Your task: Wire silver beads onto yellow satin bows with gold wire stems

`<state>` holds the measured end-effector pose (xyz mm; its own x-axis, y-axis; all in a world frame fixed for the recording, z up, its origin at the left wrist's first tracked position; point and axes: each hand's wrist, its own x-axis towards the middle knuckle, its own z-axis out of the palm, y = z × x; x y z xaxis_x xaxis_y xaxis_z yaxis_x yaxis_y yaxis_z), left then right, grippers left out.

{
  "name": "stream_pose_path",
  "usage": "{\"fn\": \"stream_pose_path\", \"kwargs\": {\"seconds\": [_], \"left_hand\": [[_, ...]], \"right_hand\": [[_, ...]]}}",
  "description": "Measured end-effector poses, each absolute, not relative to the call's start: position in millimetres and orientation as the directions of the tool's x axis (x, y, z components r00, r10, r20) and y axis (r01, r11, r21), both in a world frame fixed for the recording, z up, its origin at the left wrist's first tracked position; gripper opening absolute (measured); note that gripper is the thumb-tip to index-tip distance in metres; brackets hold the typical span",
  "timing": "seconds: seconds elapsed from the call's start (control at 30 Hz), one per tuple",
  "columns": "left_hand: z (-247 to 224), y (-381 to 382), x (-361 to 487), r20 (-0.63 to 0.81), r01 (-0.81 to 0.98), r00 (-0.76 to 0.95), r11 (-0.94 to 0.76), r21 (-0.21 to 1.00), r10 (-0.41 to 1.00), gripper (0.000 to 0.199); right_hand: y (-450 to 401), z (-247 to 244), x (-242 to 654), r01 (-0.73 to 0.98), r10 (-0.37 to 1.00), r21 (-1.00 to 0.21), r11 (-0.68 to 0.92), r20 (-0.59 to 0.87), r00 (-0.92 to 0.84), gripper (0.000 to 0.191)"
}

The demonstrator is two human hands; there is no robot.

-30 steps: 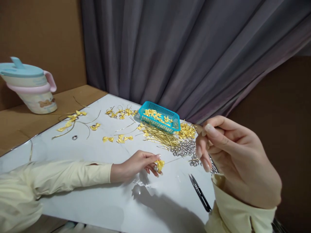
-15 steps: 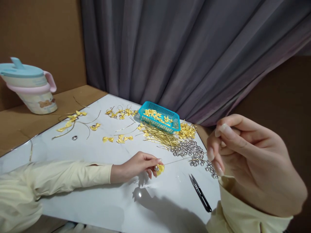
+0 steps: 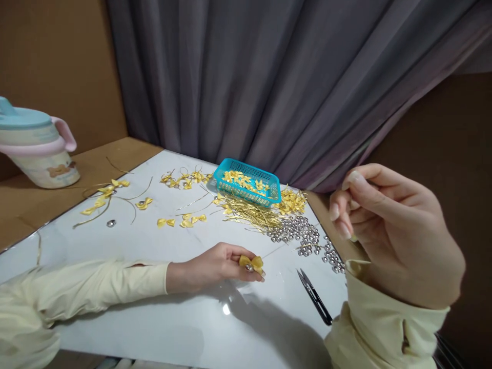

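My left hand [image 3: 226, 266] is closed on a yellow ribbon bow [image 3: 257, 263] with a silver bead [image 3: 249, 267] at its middle, held just above the white table. From the bow a thin thread [image 3: 274, 250] stretches up to the right toward my right hand [image 3: 392, 220]. That hand is raised at the right, thumb and forefinger pinched on the thread, whose end between the fingertips is too fine to make out. Black thread snips [image 3: 314, 297] lie between the two hands, nearer the right sleeve.
A blue basket [image 3: 246, 193] of yellow bows stands at the back. Beside it are gold wires [image 3: 251, 214], a pile of yellow bows [image 3: 292, 201] and scattered silver beads [image 3: 295, 230]. Bows with cords [image 3: 103, 193] lie at left, near a lidded cup [image 3: 42, 148].
The bow has been turned in my left hand, so its bead and both loops now face me. My right hand stays raised in its pinch. The view has shifted slightly.
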<state>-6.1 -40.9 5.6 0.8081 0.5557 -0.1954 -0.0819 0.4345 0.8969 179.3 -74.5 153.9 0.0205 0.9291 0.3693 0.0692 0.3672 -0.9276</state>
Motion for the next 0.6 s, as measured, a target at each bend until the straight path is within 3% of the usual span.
{"fn": "stream_pose_path", "kwargs": {"seconds": [0.37,0.6], "left_hand": [[-0.4,-40.4,-8.4,-0.174,-0.084,0.82,0.415,0.906,0.545,0.024],[1.3,-40.4,-8.8,-0.155,-0.066,0.834,0.374,0.925,0.53,0.022]], "right_hand": [[-79.1,152.9,193.4,0.139,0.911,-0.914,0.382,0.397,0.109,0.012],[-86.1,145.1,205.3,0.359,0.852,-0.874,0.327,0.437,0.289,0.01]]}}
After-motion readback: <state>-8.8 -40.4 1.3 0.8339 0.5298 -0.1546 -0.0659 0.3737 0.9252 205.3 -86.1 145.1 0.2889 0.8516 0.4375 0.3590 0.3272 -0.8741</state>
